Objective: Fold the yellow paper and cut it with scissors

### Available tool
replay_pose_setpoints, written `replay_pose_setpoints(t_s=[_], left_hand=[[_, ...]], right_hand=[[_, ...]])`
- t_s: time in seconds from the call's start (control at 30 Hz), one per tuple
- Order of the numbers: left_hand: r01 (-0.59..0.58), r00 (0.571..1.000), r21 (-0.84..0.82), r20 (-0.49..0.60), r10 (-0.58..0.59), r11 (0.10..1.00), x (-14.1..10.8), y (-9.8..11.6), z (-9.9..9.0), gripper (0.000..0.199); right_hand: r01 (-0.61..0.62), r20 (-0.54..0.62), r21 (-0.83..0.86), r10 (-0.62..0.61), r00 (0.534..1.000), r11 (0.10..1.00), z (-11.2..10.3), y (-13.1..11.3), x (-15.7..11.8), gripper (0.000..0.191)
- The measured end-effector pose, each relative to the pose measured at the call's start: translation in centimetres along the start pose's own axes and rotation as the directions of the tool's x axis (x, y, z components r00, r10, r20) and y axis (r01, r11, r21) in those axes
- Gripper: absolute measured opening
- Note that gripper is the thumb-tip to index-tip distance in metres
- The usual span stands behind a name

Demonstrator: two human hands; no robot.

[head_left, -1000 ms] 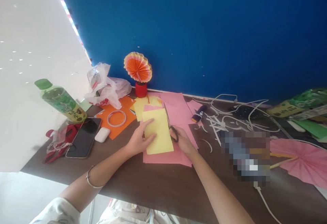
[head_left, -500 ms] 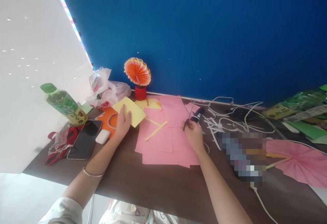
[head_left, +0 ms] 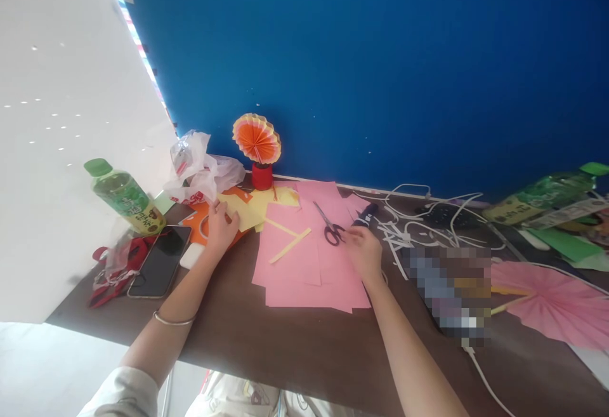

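Note:
My left hand (head_left: 222, 226) rests over a yellow paper (head_left: 245, 211) that lies on orange paper (head_left: 190, 219); its fingers are apart. My right hand (head_left: 364, 252) is over the right side of the pink sheets (head_left: 290, 290), fingers loosely spread beside the handles of the dark scissors (head_left: 333, 234). The scissors lie on the pink paper, blades pointing up and left. Two thin yellow strips (head_left: 290, 245) sit on the pink sheets. A dark, pen-like object (head_left: 366, 215) lies just beyond my right hand.
Behind stands an orange paper rosette (head_left: 257, 139) on a red base (head_left: 262, 177). At left are a green-capped bottle (head_left: 126, 196), a phone (head_left: 160, 261) and a white case (head_left: 191, 256). White cables (head_left: 459, 214), paper strips (head_left: 394, 239) and a pink fan (head_left: 556, 303) are at right.
My left hand has set the yellow paper down on the orange paper, lower left of the rosette. My right hand has let go of the scissors, which now lie on the pink paper.

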State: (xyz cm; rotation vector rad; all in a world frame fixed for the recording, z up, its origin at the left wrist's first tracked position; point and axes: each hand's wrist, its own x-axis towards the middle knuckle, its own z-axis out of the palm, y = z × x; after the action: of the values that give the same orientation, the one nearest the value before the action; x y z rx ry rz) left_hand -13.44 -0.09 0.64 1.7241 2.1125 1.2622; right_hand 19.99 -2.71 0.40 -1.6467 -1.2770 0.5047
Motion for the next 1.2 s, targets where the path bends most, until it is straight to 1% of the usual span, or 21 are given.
replay_pose_setpoints(t_s=[0.07, 0.1, 0.13, 0.17, 0.23, 0.27, 0.3, 0.33, 0.37, 0.43, 0.5, 0.6, 0.67, 0.8, 0.93, 1.03, 1.13, 1.2], left_hand=[[-0.100, 0.995, 0.011, -0.013, 0.100, 0.995, -0.2, 0.0, 0.0, 0.034], [-0.154, 0.988, 0.029, -0.017, 0.154, 0.988, -0.3, 0.0, -0.1, 0.035], [-0.198, 0.980, 0.059, -0.020, 0.199, 0.978, -0.4, 0.1, -0.2, 0.035], [-0.231, 0.972, 0.100, -0.024, 0.234, 0.968, -0.5, 0.3, -0.4, 0.036], [-0.267, 0.960, 0.200, -0.035, 0.279, 0.943, -0.9, 0.9, -0.7, 0.037], [-0.289, 0.952, 0.240, -0.028, 0.304, 0.927, -1.1, 1.3, -0.9, 0.036], [-0.327, 0.941, 0.259, 0.002, 0.338, 0.909, -1.4, 1.7, -1.0, 0.035], [-0.383, 0.923, 0.254, 0.059, 0.381, 0.888, -1.8, 2.2, -1.0, 0.033], [-0.449, 0.893, 0.227, 0.140, 0.427, 0.864, -2.2, 2.7, -1.0, 0.032], [-0.543, 0.824, 0.159, 0.290, 0.487, 0.824, -3.3, 3.6, -0.7, 0.029], [-0.595, 0.762, 0.114, 0.395, 0.514, 0.795, -4.4, 4.3, -0.3, 0.029], [-0.643, 0.672, 0.023, 0.496, 0.549, 0.766, -5.7, 4.9, 0.1, 0.034], [-0.647, 0.639, -0.018, 0.531, 0.556, 0.762, -6.2, 5.0, 0.3, 0.036], [-0.631, 0.623, -0.059, 0.555, 0.551, 0.774, -6.5, 4.8, 0.6, 0.040], [-0.602, 0.611, -0.109, 0.575, 0.545, 0.791, -6.5, 4.8, 0.6, 0.044], [-0.585, 0.628, -0.097, 0.574, 0.526, 0.805, -6.6, 5.1, 0.3, 0.045], [-0.591, 0.656, -0.004, 0.580, 0.483, 0.807, -6.7, 5.4, 0.0, 0.041], [-0.586, 0.677, 0.054, 0.581, 0.452, 0.809, -6.7, 5.4, 0.0, 0.037]], right_hand=[[0.135, 0.023, -0.024, -0.134, 0.991, 0.991, 0.4, 0.1, -0.2, 0.027], [0.225, 0.050, -0.053, -0.222, 0.974, 0.973, 0.6, 0.0, -0.3, 0.025], [0.322, 0.091, -0.088, -0.315, 0.945, 0.943, 0.9, -0.2, -0.5, 0.024], [0.417, 0.146, -0.123, -0.399, 0.905, 0.901, 1.1, -0.5, -0.8, 0.025], [0.570, 0.292, -0.180, -0.510, 0.809, 0.801, 1.6, -1.3, -1.5, 0.028], [0.621, 0.362, -0.210, -0.530, 0.767, 0.755, 1.8, -1.8, -1.9, 0.031], [0.654, 0.434, -0.242, -0.523, 0.734, 0.717, 2.0, -2.2, -2.4, 0.034], [0.676, 0.486, -0.271, -0.509, 0.711, 0.686, 2.2, -2.6, -2.8, 0.036], [0.689, 0.525, -0.296, -0.490, 0.696, 0.662, 2.4, -2.9, -3.2, 0.038], [0.694, 0.563, -0.336, -0.456, 0.690, 0.636, 2.6, -3.2, -3.8, 0.039], [0.689, 0.565, -0.362, -0.440, 0.698, 0.628, 2.6, -3.3, -4.0, 0.039], [0.686, 0.529, -0.398, -0.459, 0.714, 0.608, 2.5, -3.3, -3.9, 0.035], [0.687, 0.499, -0.434, -0.480, 0.722, 0.583, 2.4, -3.4, -3.8, 0.033], [0.669, 0.454, -0.513, -0.491, 0.743, 0.538, 2.4, -3.7, -3.8, 0.029], [0.639, 0.411, -0.575, -0.495, 0.766, 0.511, 2.7, -3.5, -4.0, 0.029], [0.618, 0.385, -0.610, -0.496, 0.778, 0.496, 2.7, -3.1, -4.0, 0.029], [0.612, 0.391, -0.613, -0.480, 0.785, 0.501, 2.6, -2.9, -3.8, 0.030], [0.624, 0.410, -0.583, -0.475, 0.779, 0.521, 2.4, -2.8, -3.6, 0.028]])
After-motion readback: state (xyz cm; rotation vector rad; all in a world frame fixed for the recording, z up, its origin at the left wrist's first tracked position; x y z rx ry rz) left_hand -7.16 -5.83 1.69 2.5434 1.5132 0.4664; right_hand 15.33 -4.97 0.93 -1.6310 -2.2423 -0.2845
